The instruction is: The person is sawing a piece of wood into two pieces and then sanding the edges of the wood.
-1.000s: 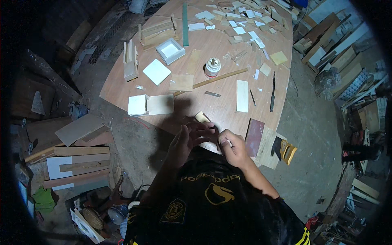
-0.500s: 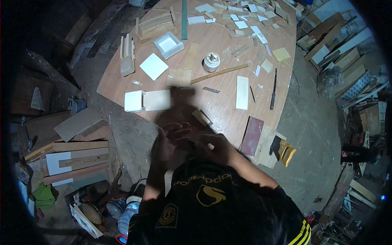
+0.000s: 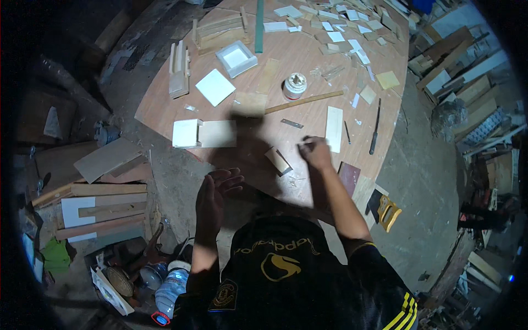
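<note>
My left hand [image 3: 217, 192] is raised at the table's near edge, palm turned inward and fingers spread, holding nothing. Over the table my right hand [image 3: 317, 154] has its fingers curled together beside the near end of a pale rectangular board [image 3: 333, 129]; anything between the fingertips is hidden. Left of it lies a small wooden block [image 3: 278, 160] with a dark edge. Beyond that is a short metal strip [image 3: 292, 123]. A thin dark pencil-like stick [image 3: 347, 132] and a long dark file-like tool [image 3: 375, 127] rest right of the board.
A white jar [image 3: 295, 83] stands behind a wooden stick [image 3: 304, 102]. Wooden box pieces [image 3: 186, 133] and a white tray-like box [image 3: 236, 59] occupy the left side. Offcuts [image 3: 335, 37] cover the far end. A yellow-handled saw [image 3: 389, 213] sits at the right near corner, by a maroon board [image 3: 349, 176].
My right hand has moved forward and right, away from my body, toward the pale board. My left hand has shifted slightly left and stays spread. The view has shifted a little.
</note>
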Motion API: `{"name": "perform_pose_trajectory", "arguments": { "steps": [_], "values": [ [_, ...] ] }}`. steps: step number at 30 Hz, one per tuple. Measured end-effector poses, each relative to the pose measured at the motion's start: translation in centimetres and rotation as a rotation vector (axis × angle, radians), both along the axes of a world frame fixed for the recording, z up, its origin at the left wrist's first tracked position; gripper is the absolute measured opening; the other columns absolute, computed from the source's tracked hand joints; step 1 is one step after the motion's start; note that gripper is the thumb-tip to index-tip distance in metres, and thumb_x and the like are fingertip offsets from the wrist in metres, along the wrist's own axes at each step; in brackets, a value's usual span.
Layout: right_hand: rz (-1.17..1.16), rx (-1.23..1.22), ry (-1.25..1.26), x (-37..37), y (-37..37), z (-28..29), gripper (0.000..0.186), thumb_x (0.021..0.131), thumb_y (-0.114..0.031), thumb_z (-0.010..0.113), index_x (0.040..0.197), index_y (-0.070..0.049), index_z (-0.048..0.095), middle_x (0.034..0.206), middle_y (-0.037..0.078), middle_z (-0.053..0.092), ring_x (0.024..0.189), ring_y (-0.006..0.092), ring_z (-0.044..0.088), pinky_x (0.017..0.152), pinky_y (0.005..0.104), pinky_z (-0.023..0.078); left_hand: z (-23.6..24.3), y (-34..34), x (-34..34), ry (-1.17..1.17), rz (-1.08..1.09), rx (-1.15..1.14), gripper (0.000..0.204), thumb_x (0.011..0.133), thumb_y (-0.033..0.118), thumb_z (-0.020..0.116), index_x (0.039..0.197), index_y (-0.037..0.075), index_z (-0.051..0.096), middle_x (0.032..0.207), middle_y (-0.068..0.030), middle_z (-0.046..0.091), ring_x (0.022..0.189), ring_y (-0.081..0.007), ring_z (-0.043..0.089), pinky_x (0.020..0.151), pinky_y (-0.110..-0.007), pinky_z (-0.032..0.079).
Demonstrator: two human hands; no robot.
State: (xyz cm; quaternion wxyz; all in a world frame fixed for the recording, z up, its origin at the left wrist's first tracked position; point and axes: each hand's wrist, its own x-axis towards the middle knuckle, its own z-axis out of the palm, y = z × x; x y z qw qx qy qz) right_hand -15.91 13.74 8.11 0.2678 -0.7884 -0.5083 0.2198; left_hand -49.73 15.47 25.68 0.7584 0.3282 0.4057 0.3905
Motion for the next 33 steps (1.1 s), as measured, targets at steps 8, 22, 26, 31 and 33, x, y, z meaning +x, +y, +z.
{"name": "perform_pose_trajectory", "arguments": {
  "steps": [8,22,26,31,33],
  "values": [
    [-0.367,-0.719,-0.435,4.8,3.1,-0.2,0.063,0.08,-0.059,0.069,0.129,-0.021,0.059,0.137,0.013,0.05,0.13,0.039,0.043,0.103,0.0549,0.041,-0.7,-1.2,-2.8,0.106,0.062,0.0,0.049,0.106,0.045,0.036,0.122,0.003,0.055,0.126,-0.018,0.061,0.112,-0.0269,0.063,0.094,-0.04,0.05],
    [-0.24,0.032,0.61,-8.4,-4.2,-0.4,0.037,0.089,-0.009,0.071,0.119,-0.006,0.049,0.106,0.006,0.058,0.095,0.0156,0.056,0.087,0.0297,0.048,-8.6,-1.0,-5.2,0.309,0.004,-0.073,0.042,0.103,0.041,0.05,0.126,0.006,0.056,0.118,-0.0109,0.064,0.108,-0.0184,0.061,0.091,-0.035,0.049],
    [0.242,-0.028,1.034,-13.7,-4.8,2.1,0.053,0.086,0.0,0.067,0.134,-0.01,0.047,0.12,0.009,0.059,0.107,0.0171,0.057,0.085,0.0289,0.049,-9.6,-0.6,-3.7,0.439,-0.18,0.091,0.044,0.101,0.035,0.057,0.134,0.006,0.05,0.121,-0.0116,0.061,0.108,-0.018,0.06,0.091,-0.035,0.049],
    [0.642,-0.28,0.829,-14.6,-0.8,7.0,0.057,0.087,-0.002,0.063,0.141,-0.011,0.047,0.129,0.012,0.059,0.118,0.0206,0.057,0.095,0.0333,0.048,-11.4,-0.1,-2.4,0.088,0.148,-0.143,0.058,0.096,0.025,0.064,0.144,0.006,0.036,0.124,-0.0106,0.054,0.107,-0.0181,0.059,0.088,-0.031,0.051],
    [0.782,-0.158,0.624,-14.5,0.4,8.7,0.055,0.086,-0.006,0.061,0.139,-0.012,0.051,0.135,0.007,0.056,0.113,0.0215,0.057,0.091,0.0342,0.048,-10.4,0.4,-2.6,0.137,0.147,-0.126,0.057,0.096,0.022,0.064,0.143,0.006,0.037,0.121,-0.0096,0.055,0.106,-0.0175,0.059,0.087,-0.03,0.051]
  ]
}}
